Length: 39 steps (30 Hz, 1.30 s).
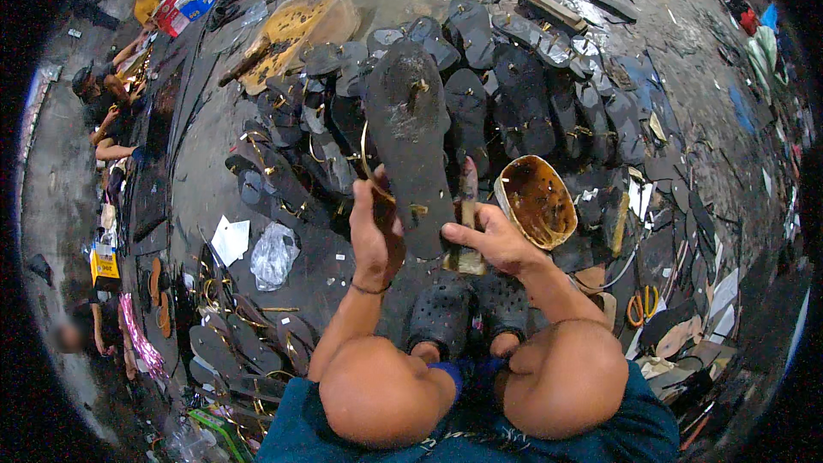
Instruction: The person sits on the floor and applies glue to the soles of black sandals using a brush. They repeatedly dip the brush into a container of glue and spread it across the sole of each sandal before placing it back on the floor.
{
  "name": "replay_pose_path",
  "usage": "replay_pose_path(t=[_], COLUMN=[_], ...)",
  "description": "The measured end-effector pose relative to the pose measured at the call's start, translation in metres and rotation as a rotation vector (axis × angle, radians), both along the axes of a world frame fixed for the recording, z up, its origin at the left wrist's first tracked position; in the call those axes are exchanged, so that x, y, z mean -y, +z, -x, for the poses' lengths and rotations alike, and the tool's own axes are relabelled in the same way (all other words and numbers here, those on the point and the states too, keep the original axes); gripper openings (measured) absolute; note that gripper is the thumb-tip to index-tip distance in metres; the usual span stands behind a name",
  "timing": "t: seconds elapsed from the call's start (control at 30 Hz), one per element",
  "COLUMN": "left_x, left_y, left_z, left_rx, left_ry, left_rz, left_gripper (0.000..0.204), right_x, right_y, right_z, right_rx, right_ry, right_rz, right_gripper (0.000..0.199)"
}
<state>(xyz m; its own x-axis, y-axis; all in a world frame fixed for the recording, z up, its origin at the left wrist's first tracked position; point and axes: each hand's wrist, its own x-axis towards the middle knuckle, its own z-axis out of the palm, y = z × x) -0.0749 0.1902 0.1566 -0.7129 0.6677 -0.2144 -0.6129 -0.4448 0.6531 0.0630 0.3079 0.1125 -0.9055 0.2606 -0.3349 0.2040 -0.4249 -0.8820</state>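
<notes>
A dark sandal sole [407, 129] stands up before me, its underside scuffed and greyish near the top. My left hand [375, 231] is closed around its left edge, next to a thin gold strap that loops out. My right hand [501, 242] has its thumb against the lower right edge of that sole. The same hand grips a worn, stained glue brush [469, 184], whose handle points up and whose wide end hangs below the fingers. Just right of it sits a cut-open tub [537, 201] coated inside with brown glue.
Many dark sandals [523, 90] lie in rows beyond my hands. A glue-stained tray [296, 39] is at the far left of them. A clear plastic bag [274, 255] and more sandals [244, 339] lie left; yellow-handled scissors [641, 306] lie right. A co-worker [107, 103] sits far left.
</notes>
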Motion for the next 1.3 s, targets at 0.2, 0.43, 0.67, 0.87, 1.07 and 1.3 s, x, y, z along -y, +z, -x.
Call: replay_pose_path(t=[0.2, 0.43, 0.67, 0.87, 1.07, 1.3], left_x=[0.026, 0.03, 0.011, 0.004, -0.021, -0.019], left_y=[-0.019, -0.043, -0.005, -0.018, -0.014, 0.004], left_z=[0.001, 0.0, 0.007, 0.032, 0.024, 0.026], left_rx=[-0.07, -0.092, 0.166, 0.036, -0.144, 0.01], left_ry=[-0.099, -0.272, -0.182, -0.1, 0.008, -0.011], left_rz=[0.3, 0.309, -0.079, -0.062, 0.062, 0.006], left_gripper=[0.032, 0.031, 0.072, 0.075, 0.066, 0.067], right_x=[0.0, 0.005, 0.012, -0.008, 0.011, -0.037], right_y=[0.022, 0.015, 0.013, 0.012, 0.055, 0.018], right_z=[-0.001, -0.003, 0.003, -0.003, 0.039, 0.045], right_rx=[0.004, -0.022, -0.03, -0.039, -0.266, -0.083], right_ry=[0.048, 0.029, 0.082, -0.399, -0.487, -0.526], right_rz=[0.07, 0.078, -0.028, -0.232, -0.901, -0.729], right_gripper=[0.039, 0.037, 0.032, 0.023, 0.022, 0.024])
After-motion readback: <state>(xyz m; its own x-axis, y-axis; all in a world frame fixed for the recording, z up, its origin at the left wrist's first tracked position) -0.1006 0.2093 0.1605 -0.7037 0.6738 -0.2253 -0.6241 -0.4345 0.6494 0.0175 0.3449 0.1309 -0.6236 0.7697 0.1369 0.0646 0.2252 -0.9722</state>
